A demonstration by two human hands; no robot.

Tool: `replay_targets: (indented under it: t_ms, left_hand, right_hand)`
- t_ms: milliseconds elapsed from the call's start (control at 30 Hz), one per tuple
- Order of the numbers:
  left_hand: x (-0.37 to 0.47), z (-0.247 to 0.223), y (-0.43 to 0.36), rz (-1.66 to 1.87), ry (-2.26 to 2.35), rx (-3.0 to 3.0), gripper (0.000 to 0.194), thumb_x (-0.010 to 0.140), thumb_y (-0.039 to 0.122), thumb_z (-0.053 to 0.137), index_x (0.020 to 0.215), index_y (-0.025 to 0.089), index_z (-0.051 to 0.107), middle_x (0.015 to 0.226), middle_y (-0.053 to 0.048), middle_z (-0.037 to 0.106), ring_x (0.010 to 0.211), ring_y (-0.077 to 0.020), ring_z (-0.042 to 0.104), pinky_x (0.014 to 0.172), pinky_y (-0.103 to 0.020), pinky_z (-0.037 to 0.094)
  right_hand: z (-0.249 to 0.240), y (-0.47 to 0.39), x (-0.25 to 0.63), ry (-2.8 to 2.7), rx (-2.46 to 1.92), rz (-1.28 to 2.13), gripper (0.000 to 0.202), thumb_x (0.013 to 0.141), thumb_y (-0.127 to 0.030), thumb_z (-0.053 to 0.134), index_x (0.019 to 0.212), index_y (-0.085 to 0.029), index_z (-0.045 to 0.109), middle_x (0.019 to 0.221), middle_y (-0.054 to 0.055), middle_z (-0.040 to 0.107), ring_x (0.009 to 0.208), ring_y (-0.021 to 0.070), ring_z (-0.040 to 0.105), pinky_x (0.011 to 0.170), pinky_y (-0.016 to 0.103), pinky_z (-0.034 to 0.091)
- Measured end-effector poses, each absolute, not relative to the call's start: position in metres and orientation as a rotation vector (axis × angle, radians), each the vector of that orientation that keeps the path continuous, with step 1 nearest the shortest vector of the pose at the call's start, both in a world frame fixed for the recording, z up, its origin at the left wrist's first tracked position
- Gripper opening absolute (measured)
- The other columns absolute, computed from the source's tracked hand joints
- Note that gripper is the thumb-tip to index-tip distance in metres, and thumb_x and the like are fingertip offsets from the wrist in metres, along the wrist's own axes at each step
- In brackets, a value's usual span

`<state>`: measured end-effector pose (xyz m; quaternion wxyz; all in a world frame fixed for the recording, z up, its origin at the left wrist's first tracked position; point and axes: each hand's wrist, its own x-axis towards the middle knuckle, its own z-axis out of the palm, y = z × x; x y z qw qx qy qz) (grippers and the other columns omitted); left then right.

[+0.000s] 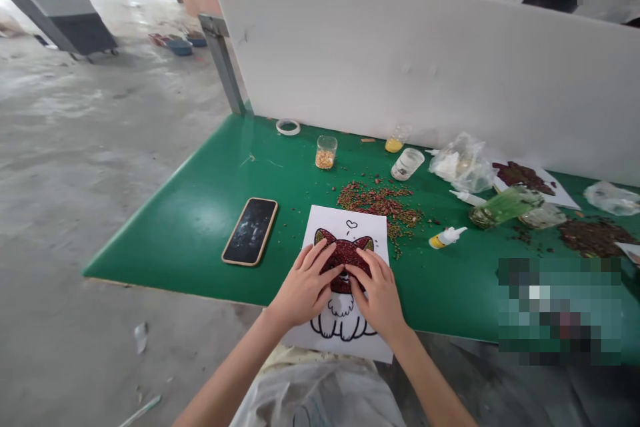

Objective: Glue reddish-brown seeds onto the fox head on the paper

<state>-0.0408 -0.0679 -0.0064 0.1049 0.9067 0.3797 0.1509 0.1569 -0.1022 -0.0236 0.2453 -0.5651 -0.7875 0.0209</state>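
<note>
A white sheet with a cat-like animal outlined in black lies at the front edge of the green table. Dark red grains cover the animal's head, and greenish grains fill its ears; the body is bare paper. My left hand rests on the left side of the head, fingers spread. On the right side lies my right hand, its fingers also apart. Both index fingertips nearly meet over the middle of the face. Neither hand visibly holds anything. Loose red and green grains are scattered just behind the sheet.
A phone lies left of the sheet. Behind are a tape roll, a cup of yellow grains and a clear cup. To the right are a glue bottle, a green-tinted jar and dark material. A white partition stands behind.
</note>
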Motion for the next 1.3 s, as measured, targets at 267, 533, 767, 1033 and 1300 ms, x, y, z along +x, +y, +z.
replay_targets:
  t_ms: [267, 533, 767, 1033, 1300]
  left_hand:
    - [-0.0383, -0.0105, -0.0659, 0.426, 1.118, 2.680, 0.044, 0.086, 0.024, 0.045, 0.130, 0.026, 0.049, 0.150, -0.005, 0.028, 0.140, -0.0268, 0.016, 0.114, -0.048, 0.018]
    - [-0.0391, -0.0091, -0.0663, 0.427, 1.123, 2.690, 0.049, 0.086, 0.021, 0.043, 0.135, 0.024, 0.044, 0.149, -0.006, 0.029, 0.140, -0.0262, 0.015, 0.113, -0.047, 0.020]
    - [-0.0388, -0.0103, -0.0668, 0.442, 1.132, 2.679, 0.048, 0.085, 0.021, 0.043, 0.133, 0.025, 0.046, 0.149, -0.006, 0.029, 0.140, -0.0268, 0.015, 0.113, -0.048, 0.021]
    - [-0.0387, -0.0129, -0.0670, 0.444, 1.141, 2.691, 0.047, 0.084, 0.020, 0.045, 0.131, 0.025, 0.049, 0.150, -0.005, 0.027, 0.140, -0.0269, 0.017, 0.113, -0.047, 0.021]
    - [-0.0384, -0.0126, -0.0675, 0.443, 1.148, 2.673, 0.047, 0.084, 0.019, 0.045, 0.130, 0.025, 0.049, 0.149, -0.006, 0.029, 0.140, -0.0267, 0.017, 0.113, -0.048, 0.021]
  right_hand:
    - [-0.0249, -0.1026, 0.1564, -2.162, -1.548, 0.049, 0.029, 0.088, -0.019, 0.047, 0.112, -0.023, 0.063, 0.134, 0.008, 0.047, 0.125, 0.0262, 0.039, 0.101, 0.043, 0.039]
    - [-0.0260, -0.1036, 0.1569, -2.112, -1.532, -0.006, 0.028, 0.087, -0.019, 0.048, 0.111, -0.021, 0.063, 0.133, 0.010, 0.047, 0.125, 0.0262, 0.040, 0.101, 0.044, 0.039]
    - [-0.0251, -0.1030, 0.1558, -2.133, -1.543, 0.013, 0.029, 0.087, -0.019, 0.048, 0.111, -0.023, 0.063, 0.136, 0.008, 0.045, 0.126, 0.0266, 0.038, 0.102, 0.045, 0.038]
    - [-0.0252, -0.1038, 0.1555, -2.146, -1.542, 0.032, 0.028, 0.088, -0.019, 0.047, 0.110, -0.023, 0.064, 0.135, 0.008, 0.047, 0.126, 0.0262, 0.039, 0.101, 0.044, 0.039]
    - [-0.0243, -0.1023, 0.1566, -2.108, -1.528, 0.028, 0.030, 0.087, -0.019, 0.048, 0.111, -0.023, 0.065, 0.135, 0.009, 0.045, 0.126, 0.0263, 0.040, 0.102, 0.045, 0.040]
